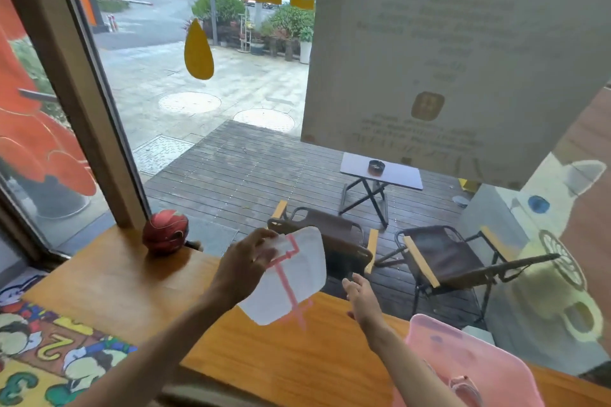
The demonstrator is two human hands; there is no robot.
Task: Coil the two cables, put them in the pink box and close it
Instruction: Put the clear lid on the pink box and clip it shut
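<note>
The left hand (244,266) is raised above the counter, its fingers pinched on the upper edge of a translucent white plastic lid with a pink clasp and hinge strip (291,274), which hangs tilted and blurred in the air, clear of the wood. The right hand (362,299) reaches forward with its fingers spread loose and grasping nothing, its fingertips close to the lid's lower right corner but, as far as can be seen, not touching it. The pink translucent plastic box (469,363) stands at the lower right, under and beside the right forearm; dim shapes show through its wall, but whether they are the cables cannot be told, and no cable lies in plain sight on the counter. Judging from this, the lid is off the box and in hand, so the closing is not yet done; whether the coiling and stowing are finished is not clear from here. The work surface is a long, glossy orange-brown wooden counter (281,363) set against a big glass window (205,129), with a round red toy helmet (165,231) near the window frame and a cartoon-printed number mat (43,347) to the left. Outside lie dark wooden decking, two folding chairs, a small folding table and a paved street with potted shrubs.
</note>
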